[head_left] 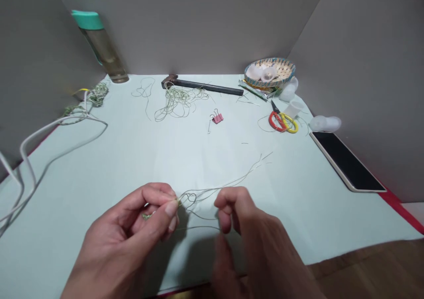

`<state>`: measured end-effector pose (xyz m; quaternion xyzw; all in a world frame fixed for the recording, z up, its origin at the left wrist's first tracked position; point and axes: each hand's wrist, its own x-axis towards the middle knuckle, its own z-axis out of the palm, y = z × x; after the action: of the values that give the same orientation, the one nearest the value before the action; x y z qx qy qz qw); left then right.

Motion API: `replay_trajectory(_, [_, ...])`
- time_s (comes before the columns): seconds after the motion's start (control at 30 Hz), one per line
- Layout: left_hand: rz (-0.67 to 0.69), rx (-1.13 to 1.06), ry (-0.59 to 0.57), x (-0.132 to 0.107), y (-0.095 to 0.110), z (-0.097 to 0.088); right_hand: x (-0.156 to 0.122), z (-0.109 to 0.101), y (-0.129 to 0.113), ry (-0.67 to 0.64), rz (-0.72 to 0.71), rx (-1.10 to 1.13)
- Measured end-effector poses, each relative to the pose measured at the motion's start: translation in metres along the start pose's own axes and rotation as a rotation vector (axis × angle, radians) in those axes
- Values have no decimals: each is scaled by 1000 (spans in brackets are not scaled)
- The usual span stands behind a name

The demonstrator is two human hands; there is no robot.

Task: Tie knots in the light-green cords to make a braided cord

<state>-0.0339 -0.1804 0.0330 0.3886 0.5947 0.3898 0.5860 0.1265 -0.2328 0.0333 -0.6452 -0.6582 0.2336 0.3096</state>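
Observation:
My left hand (pixel 142 228) pinches a knotted bit of thin green thread (pixel 212 191) between thumb and forefinger, low in the middle of the view. My right hand (pixel 245 232) is beside it with fingers curled, holding a strand of the same thread. The thread forms small loops between the hands and its loose ends trail up to the right over the pale green sheet (pixel 132 157).
A thread tangle (pixel 179 100), a hammer (pixel 202 86), a pink binder clip (pixel 217 118), red and yellow scissors (pixel 283 121), a woven basket (pixel 270 71), a phone (pixel 347 160), a bottle (pixel 101 45) and white cables (pixel 49 131) lie around. Grey walls enclose the sheet.

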Motion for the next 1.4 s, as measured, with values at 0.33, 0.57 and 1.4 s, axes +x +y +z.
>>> replay_trajectory(0.33, [-1, 51, -72, 7, -5, -6, 15, -10, -3, -302, 103, 123])
replay_trajectory(0.57, [-2, 25, -87, 10, -8, -4, 14, -28, 0, -221, 186, 503])
replay_trajectory(1.4, [37, 28, -150, 16, -7, 4, -39, 9, 59, 183, -377, -561])
